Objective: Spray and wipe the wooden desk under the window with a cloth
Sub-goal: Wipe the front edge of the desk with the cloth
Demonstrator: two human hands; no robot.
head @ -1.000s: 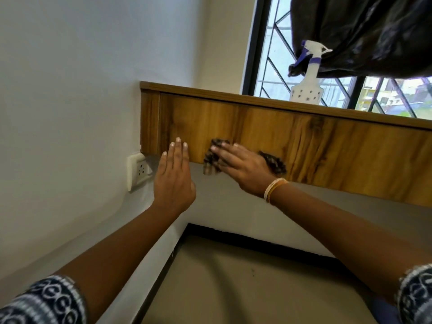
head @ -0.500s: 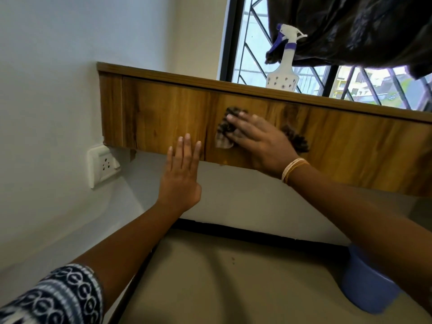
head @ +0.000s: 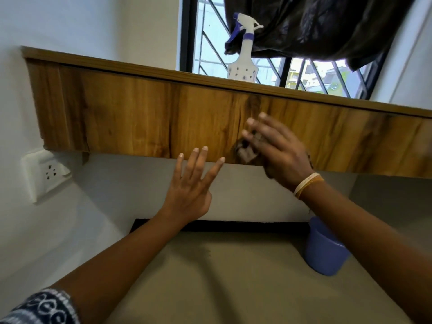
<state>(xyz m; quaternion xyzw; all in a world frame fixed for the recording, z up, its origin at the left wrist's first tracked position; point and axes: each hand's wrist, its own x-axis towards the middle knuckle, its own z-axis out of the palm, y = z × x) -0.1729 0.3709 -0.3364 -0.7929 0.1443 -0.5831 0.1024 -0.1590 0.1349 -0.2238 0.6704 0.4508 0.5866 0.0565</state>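
Note:
The wooden desk [head: 140,113] runs across the view under the window, and I see its front panel from below. My right hand [head: 278,148] presses a dark patterned cloth [head: 244,152] flat against that panel with straight fingers; the hand is motion-blurred. My left hand [head: 191,183] is held up just below the panel's lower edge, fingers spread, holding nothing. A white spray bottle [head: 243,57] with a purple nozzle stands on the desk top in front of the window.
A white wall socket [head: 46,174] sits on the left wall below the desk's end. A blue bucket [head: 325,249] stands on the floor at right, against the wall. A dark curtain [head: 315,26] hangs over the barred window.
My right hand has slid the cloth to the right along the panel. My left hand has come off the panel's edge and spread its fingers. The view has shifted right.

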